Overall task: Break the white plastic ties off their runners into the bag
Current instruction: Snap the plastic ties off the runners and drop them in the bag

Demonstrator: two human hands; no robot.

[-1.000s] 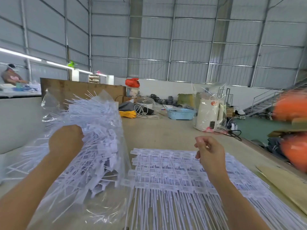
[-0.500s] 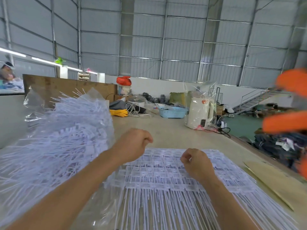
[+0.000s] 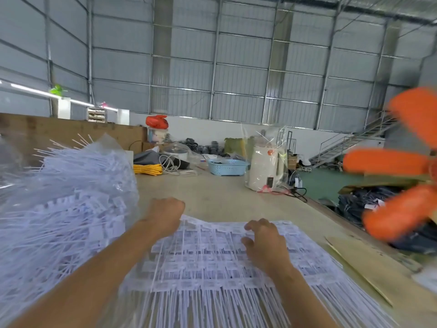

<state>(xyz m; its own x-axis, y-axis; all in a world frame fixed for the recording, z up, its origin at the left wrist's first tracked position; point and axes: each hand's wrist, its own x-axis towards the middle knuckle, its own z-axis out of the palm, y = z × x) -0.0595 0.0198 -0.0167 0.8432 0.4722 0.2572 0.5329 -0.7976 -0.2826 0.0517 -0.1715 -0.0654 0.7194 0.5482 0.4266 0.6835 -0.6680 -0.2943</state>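
Observation:
A stack of white plastic ties on their runners [image 3: 212, 263] lies flat on the table in front of me. My left hand [image 3: 165, 213] grips the stack's far left corner, and that corner is lifted slightly. My right hand [image 3: 262, 240] rests on top of the stack near its far edge with fingers curled onto the sheet. At the left stands a clear plastic bag [image 3: 66, 209] stuffed with loose white ties.
A cardboard sheet [image 3: 369, 268] lies at the right by the table edge. Blurred orange fan blades [image 3: 399, 183] spin at the right. Farther back on the table stand a blue basket [image 3: 228, 166], a wrapped white appliance [image 3: 264, 169] and yellow cord [image 3: 147, 169].
My left hand left the bag and crossed right to the far left corner of the tie stack. My right hand came down onto the stack.

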